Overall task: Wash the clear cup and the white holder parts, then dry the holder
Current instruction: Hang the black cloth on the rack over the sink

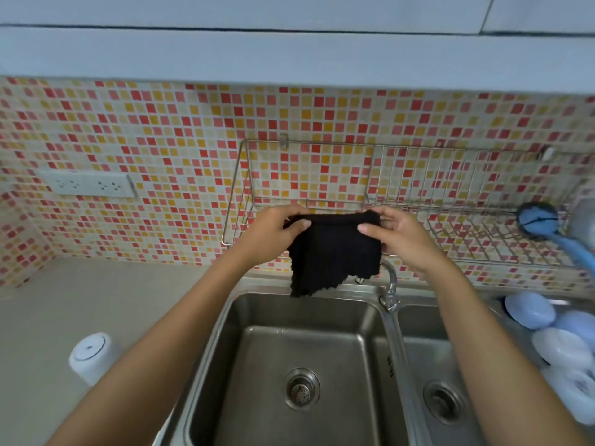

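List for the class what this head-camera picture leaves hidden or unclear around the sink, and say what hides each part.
- Black cloth: top corners covered by the left hand and right hand pinching it.
- Tap: its base hidden behind the cloth and right wrist.
- Blue and white objects beside the right basin: cut off by the right edge, blurred.
- White holder: partly hidden by the left forearm.

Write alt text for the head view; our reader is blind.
Both hands, left hand and right hand, pinch the top edge of a black knitted cloth at a wall-mounted wire rack, above a steel double sink. A white cylindrical holder stands on the counter.
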{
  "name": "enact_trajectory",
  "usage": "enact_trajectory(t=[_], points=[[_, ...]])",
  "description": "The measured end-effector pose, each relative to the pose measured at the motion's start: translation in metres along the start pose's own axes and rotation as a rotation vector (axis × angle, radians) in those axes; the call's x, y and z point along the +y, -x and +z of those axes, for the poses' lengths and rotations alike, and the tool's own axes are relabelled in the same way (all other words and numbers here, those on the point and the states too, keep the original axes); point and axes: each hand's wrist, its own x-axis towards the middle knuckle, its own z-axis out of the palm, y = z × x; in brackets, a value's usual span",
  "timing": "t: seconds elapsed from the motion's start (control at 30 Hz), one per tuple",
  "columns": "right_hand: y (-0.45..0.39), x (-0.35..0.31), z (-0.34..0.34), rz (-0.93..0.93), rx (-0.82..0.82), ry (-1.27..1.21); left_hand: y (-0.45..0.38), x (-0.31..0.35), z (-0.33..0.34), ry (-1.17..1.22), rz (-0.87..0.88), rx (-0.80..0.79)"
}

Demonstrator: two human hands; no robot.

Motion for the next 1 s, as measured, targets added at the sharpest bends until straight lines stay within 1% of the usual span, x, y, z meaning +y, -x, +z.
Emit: enact_trajectory(t=[0.1,0.2,0.3,0.4,0.57,0.67,0.73,0.8,0.83,0.9,0.97,1.0], points=[[-0.022,0.001,0.003,-0.020,0.148,0.018,-0.029,-0.004,0.008,-0.043,-0.051,0.049],[-0.051,0.015,0.007,-0.003,0.199,0.113,-0.057,-0.016,0.016,-0.052,-0.121,0.083],[-0.078,0.031,0.007,0.040,0.218,0.325,-0.081,-0.033,0.024,-0.005,-0.176,0.106],[-0.100,0.040,0.008,0.064,0.217,0.469,-0.102,-0.050,0.031,-0.037,-0.193,0.050],[-0.117,0.043,0.018,0.065,0.118,0.715,-0.124,-0.071,0.046,-0.158,-0.242,-0.040],[-0.120,0.045,0.023,0.089,0.098,0.849,-0.123,-0.076,0.050,-0.150,-0.240,-0.059],[-0.117,0.049,0.026,0.036,0.148,0.933,-0.120,-0.079,0.049,-0.177,-0.225,-0.054],[-0.109,0.053,0.032,-0.054,0.164,0.992,-0.115,-0.083,0.045,-0.260,-0.207,-0.033],[-0.104,0.053,0.037,-0.085,0.132,0.988,-0.111,-0.086,0.043,-0.316,-0.199,-0.015],[-0.100,0.054,0.048,-0.081,-0.026,0.949,-0.100,-0.089,0.038,-0.455,-0.231,0.006],[-0.103,0.058,0.055,-0.001,-0.211,0.972,-0.088,-0.096,0.034,-0.552,-0.326,-0.019],[-0.106,0.060,0.057,0.049,-0.292,0.994,-0.083,-0.099,0.033,-0.558,-0.376,-0.038]])
